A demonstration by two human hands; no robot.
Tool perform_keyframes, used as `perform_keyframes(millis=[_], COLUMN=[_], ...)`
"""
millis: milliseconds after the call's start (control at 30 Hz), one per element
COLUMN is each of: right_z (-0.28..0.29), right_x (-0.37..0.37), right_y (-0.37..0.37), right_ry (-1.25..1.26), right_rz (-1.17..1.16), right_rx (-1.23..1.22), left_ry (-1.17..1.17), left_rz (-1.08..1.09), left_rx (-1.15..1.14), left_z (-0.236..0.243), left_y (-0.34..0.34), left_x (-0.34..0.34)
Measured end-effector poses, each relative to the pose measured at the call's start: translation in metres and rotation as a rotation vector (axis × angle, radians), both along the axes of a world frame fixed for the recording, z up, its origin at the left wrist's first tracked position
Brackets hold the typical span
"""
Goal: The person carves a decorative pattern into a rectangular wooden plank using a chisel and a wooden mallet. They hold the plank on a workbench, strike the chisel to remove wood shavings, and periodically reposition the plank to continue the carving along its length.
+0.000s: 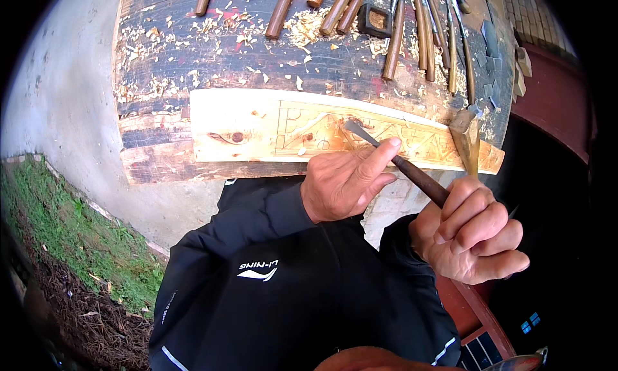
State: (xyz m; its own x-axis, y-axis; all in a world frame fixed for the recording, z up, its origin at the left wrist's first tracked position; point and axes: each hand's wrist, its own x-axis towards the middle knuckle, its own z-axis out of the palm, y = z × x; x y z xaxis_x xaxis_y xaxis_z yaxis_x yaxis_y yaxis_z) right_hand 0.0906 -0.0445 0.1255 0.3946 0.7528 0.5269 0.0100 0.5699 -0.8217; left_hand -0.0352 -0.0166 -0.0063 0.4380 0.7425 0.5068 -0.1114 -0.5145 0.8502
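Note:
My left hand (pixel 347 181) is closed round the shank of a carving chisel (pixel 421 180), its index finger laid along the tool. The chisel's flat steel blade rests over a pale wooden board (pixel 235 123) with pencilled outlines and shallow carving. My right hand (pixel 479 232) is curled in a fist just off the board's near edge. From the top of this fist a wooden mallet (pixel 465 139) rises, its blocky head over the board's right end. The chisel's dark handle ends beside the right fingers; whether they touch it is hidden.
Several wooden-handled chisels (pixel 396 39) lie along the far side of the worn bench (pixel 154 59). Among them sits a small dark square box (pixel 375 20). Wood shavings (pixel 306 28) are scattered about. Grey sheet scraps (pixel 490 39) lie at the bench's right, beside a red beam (pixel 553 107).

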Motion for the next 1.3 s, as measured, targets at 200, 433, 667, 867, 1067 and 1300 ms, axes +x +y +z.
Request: perform_keyframes(millis=[200,433,667,867,1067,1300], right_z=[-0.022,-0.024,-0.018,-0.014,-0.007,-0.007], right_x=[0.015,0.033,0.031,0.029,0.033,0.019], right_y=[-0.023,0.019,0.037,0.038,0.056,0.098], right_ry=[0.340,0.214,0.147,0.112,0.123,0.050], right_rz=[-0.104,0.283,0.393,0.322,0.362,0.428], right_rx=[-0.084,-0.042,-0.078,-0.251,-0.317,-0.295], left_ry=[0.029,0.049,0.027,0.003,-0.002,0.024], left_rz=[-0.011,0.104,0.158,0.196,0.232,0.232], left_rx=[0.137,0.019,-0.003,0.001,-0.001,-0.080], left_z=[-0.013,-0.020,-0.013,-0.013,-0.013,-0.009], left_y=[0.016,0.012,0.014,0.016,0.018,0.017], left_x=[0.001,0.000,-0.002,0.000,0.004,0.005])
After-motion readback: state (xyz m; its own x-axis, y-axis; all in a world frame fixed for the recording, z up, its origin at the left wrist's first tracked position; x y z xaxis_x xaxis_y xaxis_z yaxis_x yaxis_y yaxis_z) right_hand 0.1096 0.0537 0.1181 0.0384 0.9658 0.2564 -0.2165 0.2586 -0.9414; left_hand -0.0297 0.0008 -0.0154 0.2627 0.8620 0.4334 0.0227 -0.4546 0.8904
